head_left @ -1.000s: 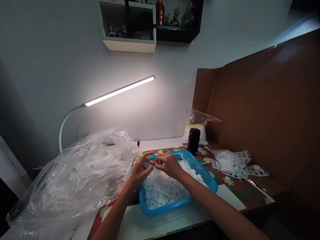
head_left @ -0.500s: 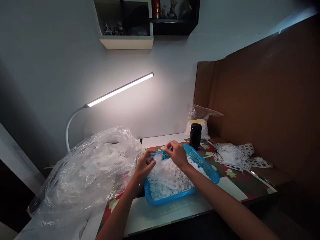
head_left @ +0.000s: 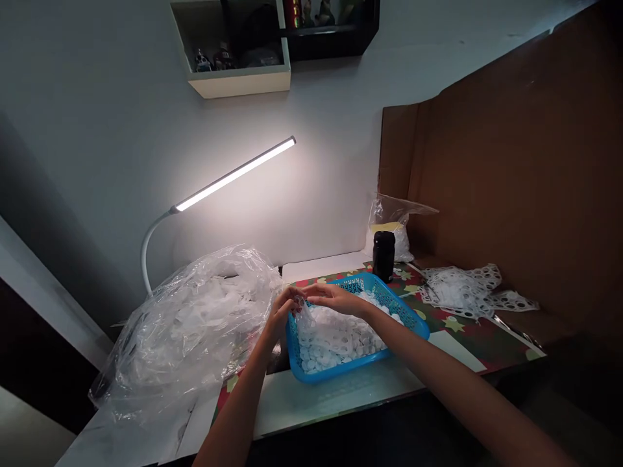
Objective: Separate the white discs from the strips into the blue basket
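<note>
A blue plastic basket (head_left: 341, 368) holds many small white discs (head_left: 311, 360) and a crumpled white sheet full of round holes (head_left: 324, 334). My left hand (head_left: 281, 312) is above the basket's left side, its fingers closed on a bunched end of the perforated sheet. From the right, my right hand (head_left: 335, 299) reaches over the basket, fingers stretched out and their tips close to my left fingertips. Whether the right fingertips touch the sheet or a disc is too small to tell.
A big clear plastic bag (head_left: 189, 337) of white pieces lies left, by a lit lamp (head_left: 236, 174). Behind the basket stand a black jar (head_left: 383, 256) and a clear bag (head_left: 402, 241) with white contents. More perforated sheets (head_left: 457, 290) lie right, near a cardboard panel (head_left: 511, 168).
My right hand has lowered and moved left, its fingers going from a raised pinch to stretched out beside the left fingertips. The left hand's fingers have closed in. The camera view has shifted slightly.
</note>
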A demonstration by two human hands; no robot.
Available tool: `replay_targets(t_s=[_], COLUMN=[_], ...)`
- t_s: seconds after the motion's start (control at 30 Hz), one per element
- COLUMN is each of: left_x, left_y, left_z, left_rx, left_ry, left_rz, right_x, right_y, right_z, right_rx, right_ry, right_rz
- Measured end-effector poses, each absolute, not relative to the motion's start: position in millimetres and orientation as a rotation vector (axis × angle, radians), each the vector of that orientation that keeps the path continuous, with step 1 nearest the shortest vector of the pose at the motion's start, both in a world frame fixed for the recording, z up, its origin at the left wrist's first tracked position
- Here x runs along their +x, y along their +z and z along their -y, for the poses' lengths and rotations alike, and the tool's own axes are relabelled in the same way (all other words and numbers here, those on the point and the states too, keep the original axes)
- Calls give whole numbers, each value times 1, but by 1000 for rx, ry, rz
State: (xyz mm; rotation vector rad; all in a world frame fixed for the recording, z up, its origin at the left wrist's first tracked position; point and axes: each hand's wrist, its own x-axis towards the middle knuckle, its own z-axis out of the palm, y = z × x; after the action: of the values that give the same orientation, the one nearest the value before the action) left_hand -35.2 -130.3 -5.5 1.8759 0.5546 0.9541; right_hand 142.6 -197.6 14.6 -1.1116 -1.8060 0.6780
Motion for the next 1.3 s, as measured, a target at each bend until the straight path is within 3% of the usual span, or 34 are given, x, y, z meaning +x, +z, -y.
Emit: replay_targets(t_s=[0.2,0.73,1.3], left_x=[-35,-32,-29], left_y=[-7,-17,-9], left_z=[130,128,140], left_rx=[1946,2095,2249], left_ry=[916,914,912], left_rz=[-562,-630,-658], right_x=[152,145,146], right_y=[14,13,12], right_z=[198,203,206], right_rx=[-1097,-1248,-1361], right_ry=[800,327,310], right_rz=[1787,1711,1942])
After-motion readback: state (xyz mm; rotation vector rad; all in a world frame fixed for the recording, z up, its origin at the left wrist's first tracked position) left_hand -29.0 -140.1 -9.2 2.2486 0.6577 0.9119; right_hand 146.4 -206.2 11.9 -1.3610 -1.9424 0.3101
